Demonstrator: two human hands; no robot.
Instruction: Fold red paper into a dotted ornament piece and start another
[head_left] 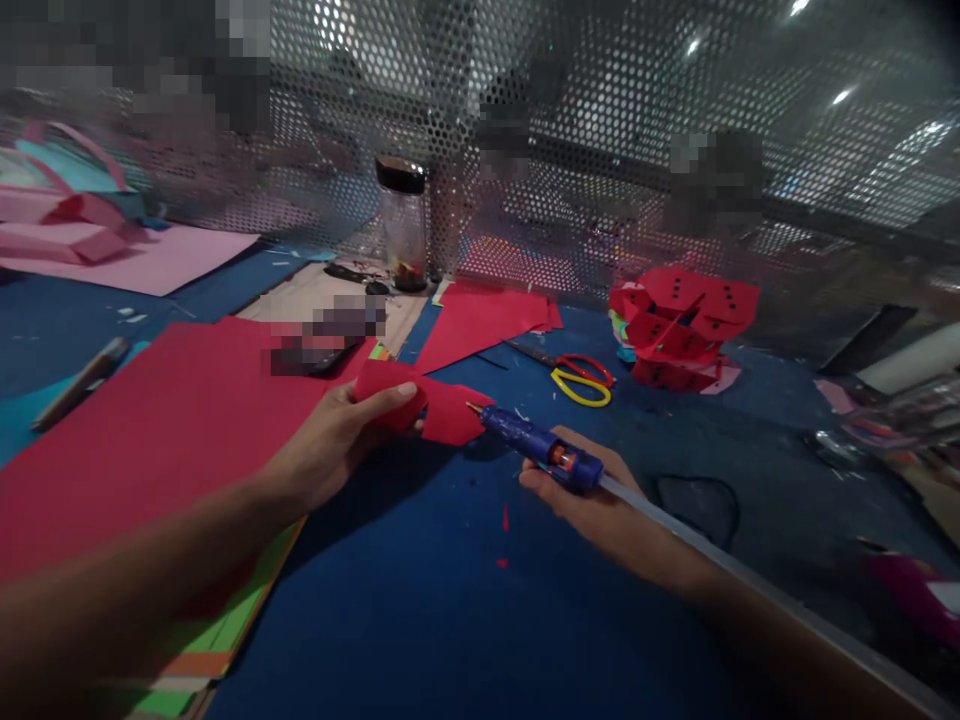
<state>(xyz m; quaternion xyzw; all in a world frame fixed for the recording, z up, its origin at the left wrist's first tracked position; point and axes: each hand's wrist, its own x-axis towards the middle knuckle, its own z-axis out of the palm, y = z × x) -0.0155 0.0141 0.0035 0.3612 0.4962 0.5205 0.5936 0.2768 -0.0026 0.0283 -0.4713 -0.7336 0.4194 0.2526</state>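
Pinched between the thumb and fingers of my left hand [341, 435] is a cut, folded piece of red paper [454, 415]. My right hand [589, 500] grips a blue glue gun [521, 432], with a long pale glue stick [697, 545] trailing out of its back along my forearm. The gun's metal tip points left and sits at the right edge of the red piece; whether it touches cannot be made out. Beyond the gun lies a pair of scissors [581, 380] with one red and one yellow handle loop.
Large red sheets [172, 430] cover the left side, with a phone [322, 340] on them. A lidded jar [405, 225] stands against the perforated metal screen [570, 110]. Dotted red paper pieces [686, 330] stand back right; a cutter knife [81, 385] lies far left.
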